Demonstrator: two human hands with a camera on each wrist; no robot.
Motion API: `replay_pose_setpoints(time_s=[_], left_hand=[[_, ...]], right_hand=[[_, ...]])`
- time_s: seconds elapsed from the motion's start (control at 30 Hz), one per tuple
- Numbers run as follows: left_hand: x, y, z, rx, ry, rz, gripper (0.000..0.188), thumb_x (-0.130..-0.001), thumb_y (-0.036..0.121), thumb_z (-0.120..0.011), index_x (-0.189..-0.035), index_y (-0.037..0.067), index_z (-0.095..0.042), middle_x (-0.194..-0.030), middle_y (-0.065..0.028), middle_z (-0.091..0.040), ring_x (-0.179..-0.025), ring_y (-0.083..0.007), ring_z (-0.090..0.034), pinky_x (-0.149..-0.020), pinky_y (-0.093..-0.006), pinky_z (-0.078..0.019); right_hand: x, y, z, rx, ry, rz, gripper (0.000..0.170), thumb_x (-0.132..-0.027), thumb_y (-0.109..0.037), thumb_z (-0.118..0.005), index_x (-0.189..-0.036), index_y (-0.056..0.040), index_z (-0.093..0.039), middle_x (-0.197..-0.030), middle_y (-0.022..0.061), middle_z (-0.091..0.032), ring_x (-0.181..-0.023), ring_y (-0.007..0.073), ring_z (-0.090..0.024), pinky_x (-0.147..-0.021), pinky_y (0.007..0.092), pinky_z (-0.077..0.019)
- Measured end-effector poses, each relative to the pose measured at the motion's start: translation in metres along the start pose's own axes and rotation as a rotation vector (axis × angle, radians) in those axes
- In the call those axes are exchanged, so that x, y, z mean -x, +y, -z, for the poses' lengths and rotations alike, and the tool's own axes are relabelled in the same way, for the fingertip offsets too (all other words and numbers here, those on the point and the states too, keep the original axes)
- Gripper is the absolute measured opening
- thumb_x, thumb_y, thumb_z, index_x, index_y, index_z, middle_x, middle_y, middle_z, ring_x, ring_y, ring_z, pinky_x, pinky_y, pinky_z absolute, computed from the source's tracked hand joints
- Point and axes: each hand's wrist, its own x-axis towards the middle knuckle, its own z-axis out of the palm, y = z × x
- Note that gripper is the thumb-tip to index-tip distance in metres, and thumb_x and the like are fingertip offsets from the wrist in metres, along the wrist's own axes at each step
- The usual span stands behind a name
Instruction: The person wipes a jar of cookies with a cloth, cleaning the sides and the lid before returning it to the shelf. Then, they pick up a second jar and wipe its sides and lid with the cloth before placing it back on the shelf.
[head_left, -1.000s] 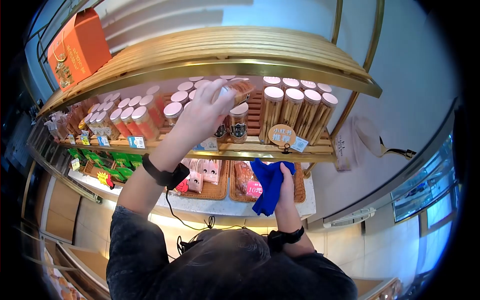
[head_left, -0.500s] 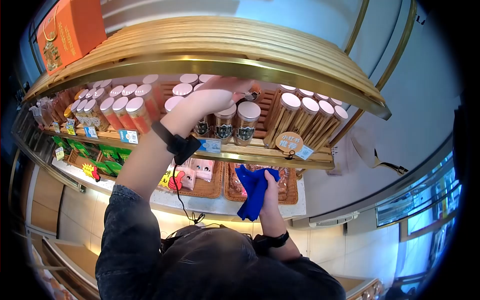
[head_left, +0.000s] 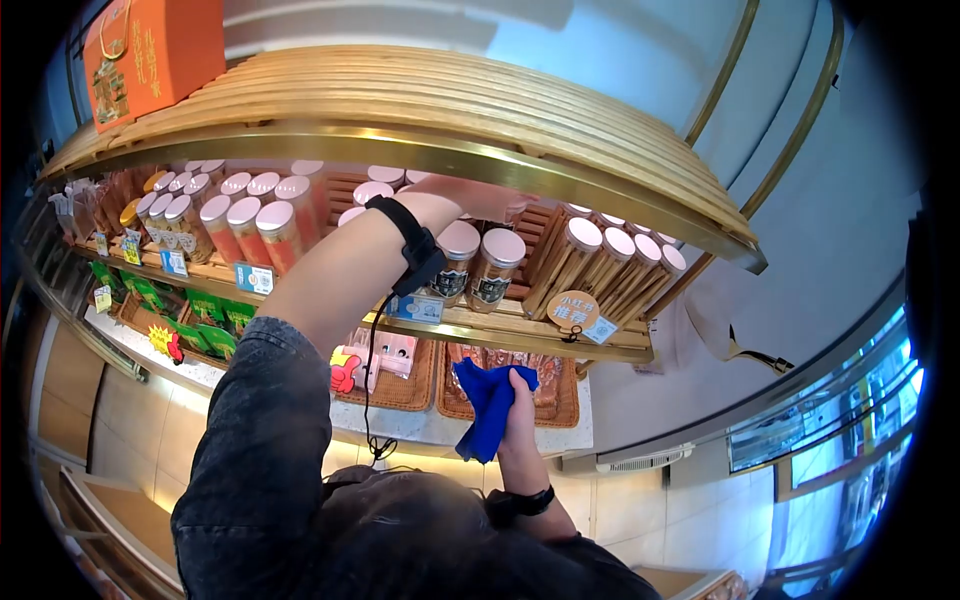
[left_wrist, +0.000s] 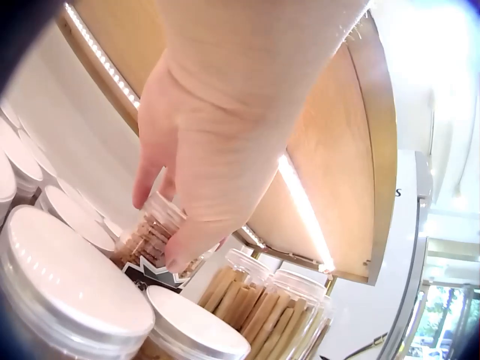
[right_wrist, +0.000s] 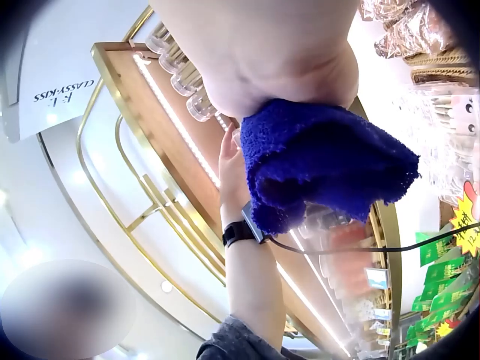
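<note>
My left hand (left_wrist: 214, 142) reaches in under the upper shelf, its fingers and thumb round a clear jar (left_wrist: 150, 234) of brown snacks with a dark label. In the head view the shelf's brass edge hides part of that hand (head_left: 470, 192). Two similar pink-lidded jars (head_left: 492, 268) stand at the shelf front below the wrist. Lower down, my right hand (head_left: 518, 418) grips a bunched blue cloth (head_left: 485, 405) in front of a wicker basket (head_left: 560, 400). The cloth (right_wrist: 322, 157) hangs in folds from the hand in the right wrist view.
Tall jars of long sticks (head_left: 575, 262) stand to the right behind a round orange sign (head_left: 575, 308). Rows of red-filled jars (head_left: 278, 235) are on the left. The brass-edged upper shelf (head_left: 450, 90) overhangs the hand, and an orange gift box (head_left: 155, 60) sits on it.
My left hand has carried the jar from in front of the shelf back under the upper shelf. The right hand still holds the cloth, now lower and further left in view.
</note>
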Motion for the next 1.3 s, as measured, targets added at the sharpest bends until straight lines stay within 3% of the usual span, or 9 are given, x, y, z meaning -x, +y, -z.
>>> replay_pose_setpoints(time_s=[0.03,0.07,0.17,0.23,0.4,0.83,0.93,1.1,1.3], left_hand=[[-0.001,0.005,0.007,0.115,-0.038,0.058,0.024,-0.084,0.012,-0.057,-0.108,0.014,-0.059,-0.102,-0.0038,-0.062,-0.094,-0.0203,-0.058,-0.08,-0.0404,-0.0469],[0.0,0.011,0.012,0.302,-0.076,0.208,0.031,-0.09,0.024,-0.052,-0.118,0.015,-0.06,-0.116,-0.0076,-0.062,-0.106,-0.0193,-0.058,-0.092,-0.0353,-0.046],[-0.02,-0.013,-0.023,0.352,0.021,0.194,0.027,-0.091,0.027,-0.054,-0.111,0.011,-0.063,-0.104,-0.009,-0.066,-0.096,-0.0185,-0.061,-0.087,-0.0343,-0.0481],[-0.025,-0.012,-0.027,0.402,-0.132,0.266,0.031,-0.087,0.013,-0.058,-0.118,0.013,-0.059,-0.114,-0.0044,-0.062,-0.108,-0.0169,-0.056,-0.09,-0.0316,-0.047],[-0.024,-0.014,-0.031,0.425,-0.141,0.251,0.031,-0.087,0.014,-0.058,-0.118,0.012,-0.059,-0.115,-0.0049,-0.062,-0.108,-0.0171,-0.056,-0.09,-0.0317,-0.0469],[-0.021,-0.02,-0.033,0.447,-0.139,0.231,0.03,-0.087,0.015,-0.058,-0.117,0.011,-0.059,-0.115,-0.006,-0.061,-0.108,-0.0176,-0.056,-0.09,-0.0322,-0.0467],[-0.016,-0.021,-0.029,0.451,-0.129,0.219,0.03,-0.087,0.015,-0.058,-0.117,0.011,-0.059,-0.115,-0.0063,-0.061,-0.108,-0.0177,-0.055,-0.09,-0.0322,-0.0467],[0.018,-0.024,0.006,0.437,-0.155,0.169,0.029,-0.088,0.015,-0.058,-0.117,0.01,-0.059,-0.116,-0.0068,-0.061,-0.109,-0.0179,-0.055,-0.09,-0.0324,-0.0466],[0.022,-0.027,0.011,0.375,-0.188,0.196,0.029,-0.088,0.016,-0.058,-0.116,0.01,-0.059,-0.116,-0.0073,-0.061,-0.109,-0.0181,-0.055,-0.09,-0.0326,-0.0465]], right_hand=[[-0.001,0.001,0.002,-0.005,0.01,0.008,0.028,-0.092,-0.032,-0.052,-0.098,-0.005,-0.055,-0.094,0.0087,-0.061,-0.087,0.0203,-0.06,-0.077,0.0329,-0.0513],[-0.001,0.003,0.004,-0.011,0.021,0.017,0.028,-0.092,-0.032,-0.052,-0.098,-0.0051,-0.055,-0.094,0.0084,-0.061,-0.087,0.0201,-0.06,-0.077,0.0328,-0.0512],[0.0,0.002,0.007,-0.001,0.026,0.019,0.027,-0.092,-0.031,-0.052,-0.099,-0.0044,-0.055,-0.093,0.008,-0.061,-0.087,0.0198,-0.06,-0.077,0.0328,-0.0506],[0.001,0.004,0.009,0.012,0.039,0.024,0.028,-0.092,-0.031,-0.052,-0.099,-0.0039,-0.055,-0.093,0.0079,-0.061,-0.087,0.0197,-0.06,-0.077,0.033,-0.0504],[0.006,0.001,0.002,-0.059,0.003,0.072,0.024,-0.093,-0.028,-0.051,-0.096,-0.0045,-0.055,-0.095,0.0105,-0.061,-0.094,0.0244,-0.06,-0.088,0.0371,-0.0494],[0.0,0.004,-0.002,-0.081,-0.022,0.086,0.027,-0.093,-0.026,-0.052,-0.098,0.0011,-0.055,-0.097,0.0132,-0.063,-0.095,0.0259,-0.062,-0.087,0.0347,-0.05],[-0.002,0.006,0.0,-0.095,-0.037,0.067,0.027,-0.093,-0.025,-0.052,-0.098,0.0012,-0.055,-0.099,0.014,-0.063,-0.097,0.0257,-0.062,-0.089,0.035,-0.0489],[0.007,-0.002,-0.005,-0.145,-0.082,0.073,0.031,-0.095,-0.029,-0.046,-0.098,0.0005,-0.055,-0.108,0.0185,-0.06,-0.11,0.0343,-0.056,-0.098,0.0391,-0.0426],[0.0,0.005,0.009,-0.124,-0.078,0.043,0.033,-0.094,-0.033,-0.046,-0.098,-0.0025,-0.056,-0.105,0.0177,-0.061,-0.11,0.0351,-0.055,-0.101,0.0422,-0.039]])
